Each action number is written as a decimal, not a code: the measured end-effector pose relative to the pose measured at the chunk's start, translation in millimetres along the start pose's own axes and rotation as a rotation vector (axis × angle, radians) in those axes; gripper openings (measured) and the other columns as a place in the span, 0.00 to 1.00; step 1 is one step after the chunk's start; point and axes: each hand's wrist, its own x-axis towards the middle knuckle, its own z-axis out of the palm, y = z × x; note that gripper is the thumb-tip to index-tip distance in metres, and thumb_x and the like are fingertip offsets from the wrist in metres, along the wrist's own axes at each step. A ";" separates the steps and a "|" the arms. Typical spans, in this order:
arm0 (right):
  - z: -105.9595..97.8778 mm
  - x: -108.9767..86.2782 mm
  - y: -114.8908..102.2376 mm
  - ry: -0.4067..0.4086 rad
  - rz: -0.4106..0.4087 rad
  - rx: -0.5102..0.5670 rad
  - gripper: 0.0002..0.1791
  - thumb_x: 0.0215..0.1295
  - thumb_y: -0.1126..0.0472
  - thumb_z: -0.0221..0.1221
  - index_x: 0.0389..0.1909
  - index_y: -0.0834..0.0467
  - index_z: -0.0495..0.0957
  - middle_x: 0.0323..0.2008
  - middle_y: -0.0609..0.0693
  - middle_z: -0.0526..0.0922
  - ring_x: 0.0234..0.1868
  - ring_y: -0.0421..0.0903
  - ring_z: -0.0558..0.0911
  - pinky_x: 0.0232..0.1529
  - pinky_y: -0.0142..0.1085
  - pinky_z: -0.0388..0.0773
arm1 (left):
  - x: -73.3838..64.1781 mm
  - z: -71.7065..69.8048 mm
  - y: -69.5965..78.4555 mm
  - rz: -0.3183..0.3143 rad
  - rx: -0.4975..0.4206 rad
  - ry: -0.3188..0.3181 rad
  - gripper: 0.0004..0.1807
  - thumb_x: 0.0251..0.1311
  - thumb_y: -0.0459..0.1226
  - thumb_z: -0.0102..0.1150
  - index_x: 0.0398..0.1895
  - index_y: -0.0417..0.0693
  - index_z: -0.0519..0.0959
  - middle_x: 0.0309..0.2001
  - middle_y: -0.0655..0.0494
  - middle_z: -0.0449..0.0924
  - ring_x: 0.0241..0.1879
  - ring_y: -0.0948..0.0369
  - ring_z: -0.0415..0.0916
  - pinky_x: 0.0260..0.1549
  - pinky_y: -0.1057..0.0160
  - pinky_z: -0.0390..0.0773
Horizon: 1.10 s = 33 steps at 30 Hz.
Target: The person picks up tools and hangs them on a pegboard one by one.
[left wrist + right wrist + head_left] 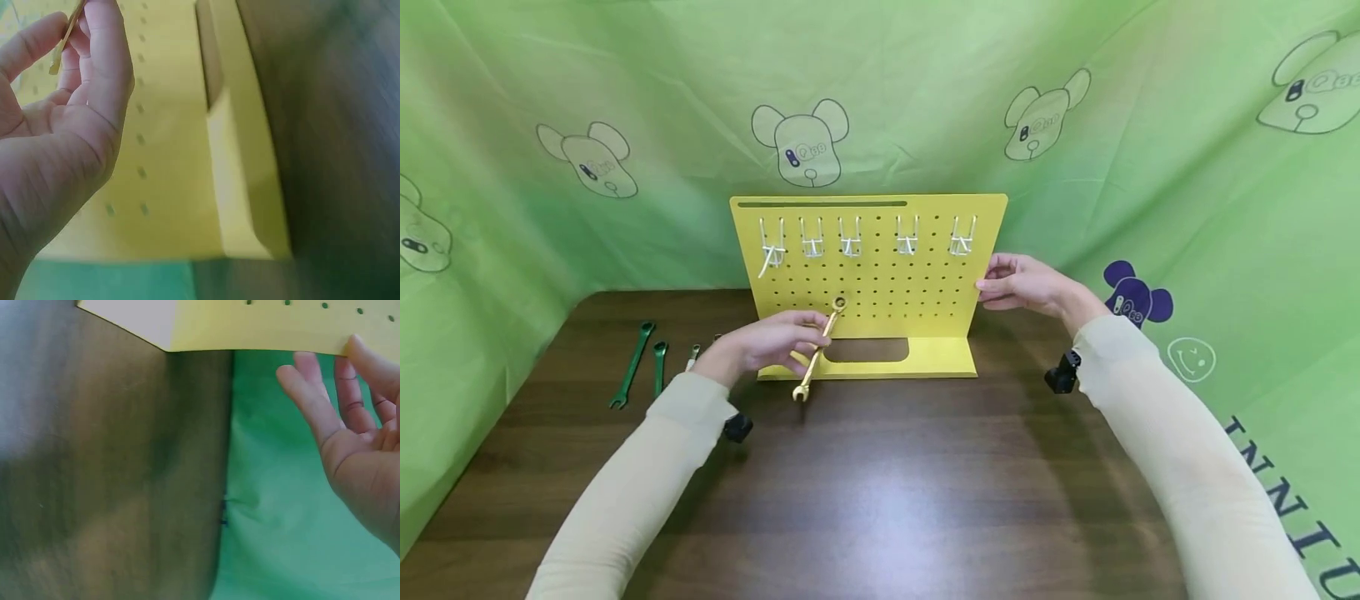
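Observation:
A golden combination wrench [817, 357] slants in front of the yellow pegboard [865, 287], pinched between the thumb and fingers of my left hand [778, 340]. Its ring end points up toward the board and its open end down over the table. In the left wrist view only a blurred bit of the wrench [61, 55] shows between the fingertips. My right hand [1018, 283] grips the pegboard's right edge, thumb on the front face and fingertips behind it. White double hooks [850, 240] stand in a row across the upper board; the leftmost hook [771, 257] has a longer, slanted prong.
On the brown table [880, 483], left of the board, lie a long green wrench [634, 365], a shorter green wrench [659, 367] and a silvery tool [692, 357] partly hidden by my left arm. A green printed cloth [685, 158] hangs behind the table.

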 end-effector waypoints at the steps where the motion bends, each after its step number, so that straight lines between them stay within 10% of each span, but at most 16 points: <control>1: -0.1 0.2 2.3 -0.004 -0.003 0.036 0.08 0.73 0.71 0.57 0.45 0.62 0.68 0.42 0.55 0.76 0.47 0.53 0.82 0.56 0.45 0.81 | 3.7 4.8 4.8 0.010 0.002 -0.008 0.11 0.70 0.33 0.57 0.52 0.44 0.71 0.36 0.52 0.74 0.33 0.59 0.74 0.34 0.56 0.83; 17: -6.2 6.9 19.5 -0.125 -0.082 0.214 0.13 0.73 0.75 0.53 0.52 0.58 0.72 0.46 0.55 0.77 0.46 0.49 0.82 0.60 0.45 0.78 | 49.7 81.5 58.9 0.087 -0.144 -0.098 0.16 0.67 0.31 0.62 0.55 0.43 0.72 0.38 0.55 0.72 0.34 0.61 0.70 0.40 0.60 0.81; 33: -6.2 10.3 24.9 -0.122 -0.112 0.149 0.18 0.75 0.73 0.53 0.61 0.55 0.70 0.53 0.57 0.78 0.53 0.50 0.83 0.67 0.52 0.68 | 90.7 122.8 88.3 0.222 -0.213 0.003 0.12 0.65 0.31 0.65 0.51 0.48 0.79 0.37 0.53 0.80 0.35 0.59 0.78 0.42 0.53 0.85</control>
